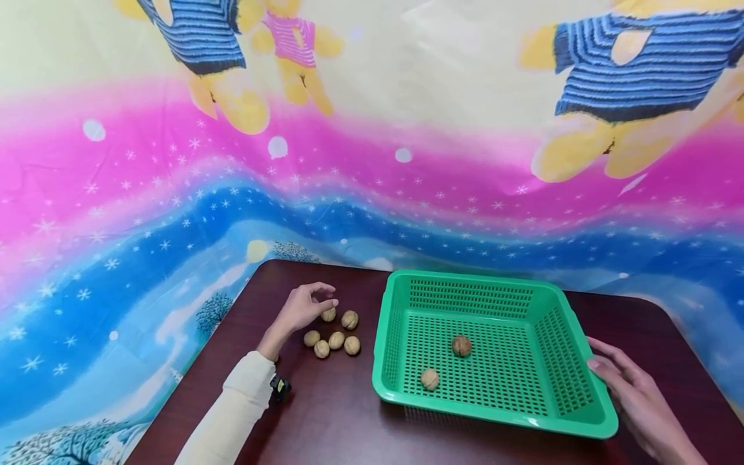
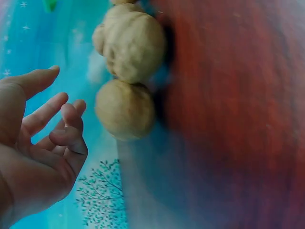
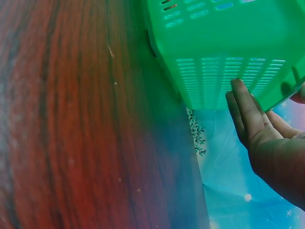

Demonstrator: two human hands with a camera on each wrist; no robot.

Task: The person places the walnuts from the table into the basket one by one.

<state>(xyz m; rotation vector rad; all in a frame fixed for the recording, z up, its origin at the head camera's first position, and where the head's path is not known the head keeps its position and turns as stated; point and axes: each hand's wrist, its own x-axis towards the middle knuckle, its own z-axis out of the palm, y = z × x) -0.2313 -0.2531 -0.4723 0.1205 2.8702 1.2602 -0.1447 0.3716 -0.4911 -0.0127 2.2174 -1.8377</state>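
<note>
My left hand [image 1: 305, 307] hovers over a group of several walnuts [image 1: 336, 340] on the table's left side, nearest a walnut [image 1: 329, 314] at the back. In the left wrist view the thumb and fingers stand apart, holding nothing, with a walnut [image 2: 126, 109] beside them. At the right, my right hand [image 1: 636, 387] grips the rim of a green plastic basket [image 1: 494, 420], thumb over the edge and fingers along the outer wall. Inside the basket lie a darker brown walnut [image 1: 462, 346] and a paler walnut [image 1: 430, 379].
The dark red-brown table [image 1: 325, 413] carries everything. Behind it hangs a printed cloth [image 1: 407, 194] with bears and snowflakes. A small black device [image 1: 280, 387] sits at the left wrist. The basket's perforated wall [image 3: 228, 81] shows close up in the right wrist view.
</note>
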